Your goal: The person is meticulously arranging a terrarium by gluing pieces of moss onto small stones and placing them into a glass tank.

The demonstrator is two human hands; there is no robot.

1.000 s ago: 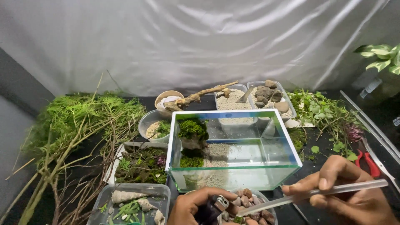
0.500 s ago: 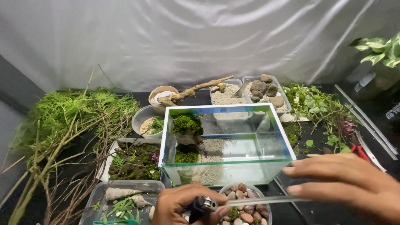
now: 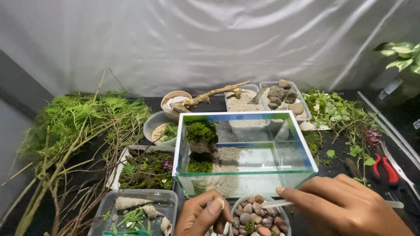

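Observation:
My left hand [image 3: 204, 215] is at the bottom edge, its fingers curled around a small dark object [image 3: 218, 227] that is mostly hidden. It rests beside a round bowl of coloured pebbles [image 3: 255, 217]. My right hand [image 3: 345, 209] grips long metal tweezers [image 3: 274, 204], held flat, with their tip over the bowl's rim. Just behind both hands stands a rectangular glass tank [image 3: 241, 178]. It holds pale sand and a moss-topped rock [image 3: 201, 136] at its left end.
To the left are leafy branches [image 3: 83, 126], a tray of moss [image 3: 146, 168] and a clear tub of shells and cuttings [image 3: 131, 209]. Trays of sand and rocks [image 3: 280, 97], driftwood [image 3: 210, 95] and small bowls are behind. Green plants [image 3: 339, 114] and red-handled scissors [image 3: 385, 168] are to the right.
My right hand has turned palm down and slid left, bringing the tweezers' tip over the pebble bowl. My left hand has curled tighter, hiding the small object. The view has tilted slightly.

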